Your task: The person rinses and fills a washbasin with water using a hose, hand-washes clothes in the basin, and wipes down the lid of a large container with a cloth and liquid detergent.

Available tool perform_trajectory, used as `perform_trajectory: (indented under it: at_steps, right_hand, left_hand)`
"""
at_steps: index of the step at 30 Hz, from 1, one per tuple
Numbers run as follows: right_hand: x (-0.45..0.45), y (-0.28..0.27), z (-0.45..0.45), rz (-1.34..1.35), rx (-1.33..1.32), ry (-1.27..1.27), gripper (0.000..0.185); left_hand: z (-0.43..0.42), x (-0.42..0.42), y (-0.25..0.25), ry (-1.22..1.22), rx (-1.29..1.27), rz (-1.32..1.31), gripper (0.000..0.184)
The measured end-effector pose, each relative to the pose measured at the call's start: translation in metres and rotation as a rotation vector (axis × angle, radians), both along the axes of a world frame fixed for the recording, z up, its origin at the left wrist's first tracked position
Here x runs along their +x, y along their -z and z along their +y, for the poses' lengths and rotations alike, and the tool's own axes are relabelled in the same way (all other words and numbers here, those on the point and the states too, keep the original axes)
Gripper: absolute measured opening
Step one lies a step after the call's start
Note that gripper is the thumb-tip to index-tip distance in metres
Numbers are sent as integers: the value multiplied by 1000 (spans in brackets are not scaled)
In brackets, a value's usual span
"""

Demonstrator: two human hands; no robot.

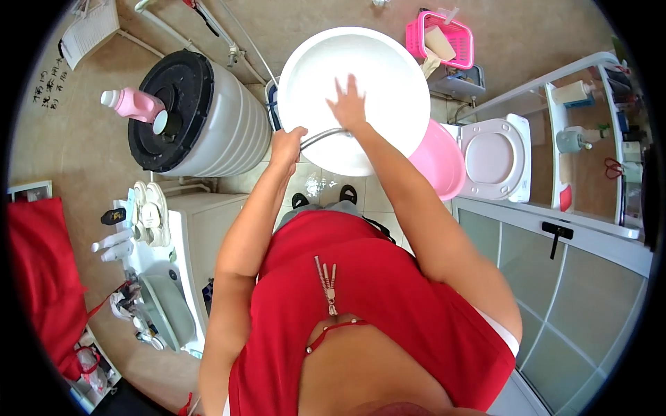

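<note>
A large round white basin (pixel 388 76) fills the upper middle of the head view. Over its inside, my right hand (pixel 349 105) is open with its fingers spread; whether the palm touches the surface I cannot tell. At the basin's lower left rim, my left hand (pixel 286 145) is closed around a thin grey hose (pixel 322 136). The hose curves from that hand across the basin to my right wrist. Whether my left hand also grips the rim is hidden. Partly behind the basin, on its lower right, sits a pink basin (pixel 444 161).
Left of the basin stands a white barrel (pixel 232 114) with a black lid, a pink bottle (pixel 139 104) on top. A toilet (pixel 494 159) and shelf (pixel 558 149) are on the right. A pink basket (pixel 466 43) is at the back. Shoes (pixel 150 215) lie on a washing machine-like cabinet.
</note>
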State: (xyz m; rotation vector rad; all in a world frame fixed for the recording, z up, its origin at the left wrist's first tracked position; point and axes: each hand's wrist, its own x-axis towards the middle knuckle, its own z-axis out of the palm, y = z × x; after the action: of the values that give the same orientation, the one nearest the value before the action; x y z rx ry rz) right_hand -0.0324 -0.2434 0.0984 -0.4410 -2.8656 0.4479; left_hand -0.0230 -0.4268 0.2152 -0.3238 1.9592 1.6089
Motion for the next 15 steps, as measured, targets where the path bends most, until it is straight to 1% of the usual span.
perform_trajectory:
  at_steps: [2, 3, 6, 7, 8, 9, 10, 12, 14, 15]
  right_hand:
    - [-7, 8, -22, 53, 47, -483, 72]
    - [-1, 9, -30, 181, 23, -477, 68]
    - [-2, -3, 3, -13, 183, -772, 64]
    - [-8, -1, 20, -127, 225, -688, 60]
    - [-8, -2, 35, -94, 264, -541, 57]
    - [-6, 5, 55, 21, 278, -456, 54]
    - [-5, 14, 76, -22, 169, -473, 58]
    - [10, 18, 85, -257, 591, -467, 57]
    - [26, 41, 71, -565, 735, -402, 61]
    - [40, 41, 54, -569, 587, -398, 49]
  left_hand:
    - [1, -3, -2, 39, -17, -27, 23]
    - [0, -5, 0, 51, -20, -28, 23]
    - [-12, -8, 11, 37, -23, -76, 22]
    - [-18, -7, 11, 12, -12, -81, 22]
    - [-24, -5, 13, -14, -1, -91, 22]
    - [-28, -7, 18, -36, -1, -116, 26]
    - [-30, -9, 22, -72, -32, -102, 26]
    - [-29, -14, 29, -128, -89, -67, 28]
    - [-29, -21, 39, -190, -115, -4, 30]
    - [-30, -23, 45, -203, -130, 4, 30]
